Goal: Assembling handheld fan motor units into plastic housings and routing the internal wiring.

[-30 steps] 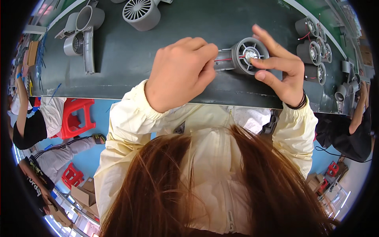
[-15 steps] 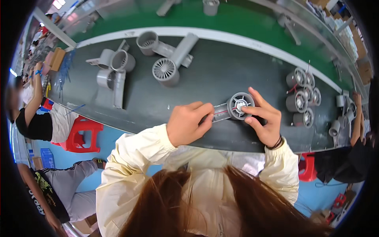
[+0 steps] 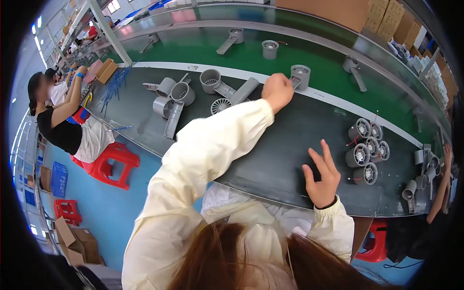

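Note:
My left hand (image 3: 279, 92) reaches far over the worktable, fingers closed on the handle of a grey fan housing (image 3: 302, 77). The round end of this housing is at the white rail beside the green conveyor belt; whether it rests there or hangs just above, I cannot tell. Most of the handle is hidden by my fingers. My right hand (image 3: 322, 181) hovers over the near part of the table, fingers spread and holding nothing. To its right stands a cluster of round grey fan units (image 3: 359, 155) with red wires.
Grey handled housings (image 3: 181, 93) lie to the left, partly behind my left sleeve. More grey parts (image 3: 269, 49) are on the green belt (image 3: 328, 84). Blue cable ties (image 3: 113, 89) and an open carton (image 3: 106, 71) are at the far left. Co-workers sit at both sides.
My left hand has carried the fan housing away from me to the white rail. My right hand has let go of it and opened. The view has shifted.

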`<state>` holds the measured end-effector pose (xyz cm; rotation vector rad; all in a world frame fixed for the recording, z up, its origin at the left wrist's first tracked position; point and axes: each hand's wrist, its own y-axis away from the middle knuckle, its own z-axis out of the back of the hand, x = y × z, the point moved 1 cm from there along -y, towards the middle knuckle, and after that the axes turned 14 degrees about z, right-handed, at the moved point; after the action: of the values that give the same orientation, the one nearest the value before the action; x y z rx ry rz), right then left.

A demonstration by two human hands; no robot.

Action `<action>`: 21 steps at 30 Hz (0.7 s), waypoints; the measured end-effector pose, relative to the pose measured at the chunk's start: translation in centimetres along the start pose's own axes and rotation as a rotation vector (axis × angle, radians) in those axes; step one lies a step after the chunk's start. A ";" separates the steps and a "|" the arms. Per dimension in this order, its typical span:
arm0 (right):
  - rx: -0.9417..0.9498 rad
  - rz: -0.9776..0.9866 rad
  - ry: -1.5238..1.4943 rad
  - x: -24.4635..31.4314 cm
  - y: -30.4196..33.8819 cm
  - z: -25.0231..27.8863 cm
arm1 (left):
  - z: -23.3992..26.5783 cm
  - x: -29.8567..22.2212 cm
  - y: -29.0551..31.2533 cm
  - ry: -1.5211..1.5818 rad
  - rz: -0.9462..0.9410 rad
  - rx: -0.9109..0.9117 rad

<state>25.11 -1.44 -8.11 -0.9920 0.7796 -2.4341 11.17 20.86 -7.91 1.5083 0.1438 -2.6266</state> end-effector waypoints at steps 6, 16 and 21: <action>-0.005 -0.026 0.054 0.4 0.2 0.2 | -8.4 -3.0 -9.8 -0.016 0.072 -0.257; -0.011 0.016 0.122 -0.5 1.6 0.0 | -3.4 -5.8 -17.6 -0.529 -0.011 -0.365; -0.006 0.034 0.149 -0.5 1.4 -0.1 | 0.6 1.1 -24.6 -0.895 -0.211 0.286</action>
<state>25.57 -2.19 -9.28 -0.7999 0.8458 -2.4990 6.58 45.04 -7.88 0.2353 -0.1670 -3.3036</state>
